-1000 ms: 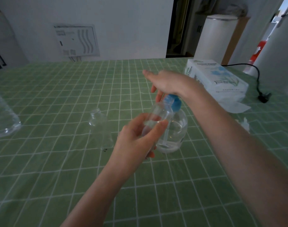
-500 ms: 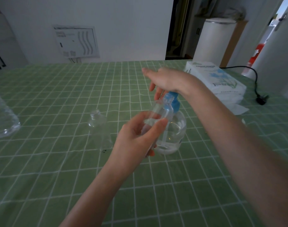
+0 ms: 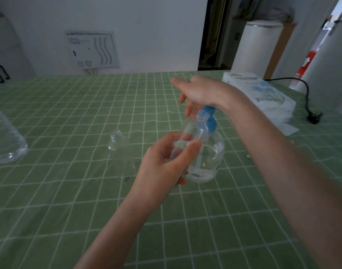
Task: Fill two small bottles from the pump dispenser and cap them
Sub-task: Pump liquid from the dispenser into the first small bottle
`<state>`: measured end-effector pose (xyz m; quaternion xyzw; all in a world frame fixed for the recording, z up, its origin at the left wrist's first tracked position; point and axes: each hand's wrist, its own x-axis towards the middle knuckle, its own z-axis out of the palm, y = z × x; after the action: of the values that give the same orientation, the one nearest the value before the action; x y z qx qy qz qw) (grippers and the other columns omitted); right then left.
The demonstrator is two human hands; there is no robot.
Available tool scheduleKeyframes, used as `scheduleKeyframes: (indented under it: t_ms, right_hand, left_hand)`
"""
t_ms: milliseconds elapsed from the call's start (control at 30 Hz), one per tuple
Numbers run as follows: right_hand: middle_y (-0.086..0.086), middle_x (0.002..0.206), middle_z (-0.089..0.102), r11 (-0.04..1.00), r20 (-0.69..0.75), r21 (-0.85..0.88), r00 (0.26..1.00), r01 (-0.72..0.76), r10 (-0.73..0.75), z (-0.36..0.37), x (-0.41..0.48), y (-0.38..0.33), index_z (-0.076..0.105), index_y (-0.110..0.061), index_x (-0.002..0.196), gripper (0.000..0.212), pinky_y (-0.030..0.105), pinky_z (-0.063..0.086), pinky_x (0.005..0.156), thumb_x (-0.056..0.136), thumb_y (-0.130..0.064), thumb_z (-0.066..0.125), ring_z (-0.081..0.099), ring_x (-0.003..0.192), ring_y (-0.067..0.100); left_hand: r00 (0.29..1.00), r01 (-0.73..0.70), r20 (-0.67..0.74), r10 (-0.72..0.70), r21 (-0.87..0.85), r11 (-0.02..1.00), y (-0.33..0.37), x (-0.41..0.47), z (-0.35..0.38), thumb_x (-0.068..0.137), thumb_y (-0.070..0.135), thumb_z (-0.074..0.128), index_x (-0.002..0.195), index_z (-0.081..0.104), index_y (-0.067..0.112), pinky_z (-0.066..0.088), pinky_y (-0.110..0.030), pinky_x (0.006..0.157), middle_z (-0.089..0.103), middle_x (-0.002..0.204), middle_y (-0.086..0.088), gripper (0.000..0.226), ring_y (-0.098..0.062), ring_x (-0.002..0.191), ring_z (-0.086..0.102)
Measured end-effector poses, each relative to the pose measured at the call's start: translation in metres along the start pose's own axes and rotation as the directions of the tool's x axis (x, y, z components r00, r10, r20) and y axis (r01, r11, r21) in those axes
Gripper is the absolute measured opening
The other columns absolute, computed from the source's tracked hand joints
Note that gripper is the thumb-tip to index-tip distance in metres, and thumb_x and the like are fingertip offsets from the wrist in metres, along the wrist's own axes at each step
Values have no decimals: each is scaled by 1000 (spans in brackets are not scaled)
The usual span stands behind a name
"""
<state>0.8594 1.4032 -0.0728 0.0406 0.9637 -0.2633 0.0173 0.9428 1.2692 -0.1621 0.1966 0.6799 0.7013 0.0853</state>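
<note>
My left hand [image 3: 166,162] grips a small clear bottle [image 3: 193,133], tilted with its open threaded neck just under the blue pump head [image 3: 210,117] of the dispenser [image 3: 209,158]. The dispenser is a round clear bottle partly filled with clear liquid, standing on the green checked tablecloth. My right hand [image 3: 201,92] lies palm down on top of the pump head with its fingers spread. A second small clear bottle [image 3: 120,150] stands uncapped to the left, apart from both hands. No caps are visible.
A large clear plastic bottle [image 3: 5,140] stands at the left edge. A white pack of tissues [image 3: 263,92] lies at the back right, with a black cable and plug [image 3: 312,115] beside it. A white scrap [image 3: 247,155] lies right of the dispenser.
My right hand and the pump head have risen slightly. The small bottle stays held at the spout.
</note>
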Motion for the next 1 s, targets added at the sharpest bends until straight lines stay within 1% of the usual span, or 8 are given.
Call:
scheduleKeyframes:
  t_ms: [233,367,433,500,667,833,900,1000]
  right_hand:
    - [12,101,69,999,27,-35,1000,-15,16,6,0,3,66,-5,107,65,37,44,92,98,-54,24,64,96,27]
    - [15,104,69,998,44,-54,999,-16,18,12,0,5,65,-2,110,66,33,39,84,99,-52,23,63,100,29]
    - [15,102,70,998,35,-58,999,-12,14,12,0,5,65,-1,111,66,34,40,83,99,-52,24,64,98,29]
    - [14,100,70,999,20,-49,1000,-5,6,8,0,3,64,-3,112,65,34,41,79,99,-53,25,65,94,27]
    - [12,91,70,999,-16,-55,1000,1,-2,1,1,-1,56,-3,124,65,33,45,79,99,-53,25,68,86,26]
    - [12,100,70,998,3,-68,1000,-12,12,2,0,0,63,-4,113,65,33,38,73,99,-53,23,65,92,25]
    - [14,104,69,997,2,-74,1000,-10,10,4,-1,1,62,-3,116,65,32,37,75,99,-52,23,64,95,26]
    - [17,118,65,996,15,-88,1000,-9,10,9,0,4,59,-2,123,64,31,35,81,100,-50,23,60,104,26]
  left_hand:
    - [1000,10,0,-10,13,1000,-1,-1,0,73,44,64,90,68,30,44,-17,45,59,58,8,22,-5,48,53]
    - [999,26,-23,-25,19,999,-1,-2,1,68,49,64,91,67,26,43,-17,43,57,56,8,33,-6,46,51]
    - [1000,22,-22,-22,24,999,0,-2,1,64,49,62,92,66,24,42,-16,42,55,57,2,37,-6,46,50]
    - [1000,14,-10,-14,21,1000,1,-2,1,66,48,62,93,66,24,43,-16,43,55,59,-1,36,-6,46,51]
    - [1000,3,-13,-3,9,1000,0,0,0,74,44,66,91,67,29,44,-18,45,58,58,8,22,-5,48,53]
    - [1000,-9,-7,9,20,1000,0,-1,0,76,44,65,93,67,29,45,-18,46,60,60,8,23,-5,49,54]
    - [1000,-1,-10,2,16,1000,0,-2,0,73,50,66,93,67,30,45,-18,46,60,62,6,29,-5,50,55]
    - [1000,13,-23,-12,16,1000,-1,-2,2,69,49,65,92,67,28,45,-18,44,59,60,5,31,-6,50,54]
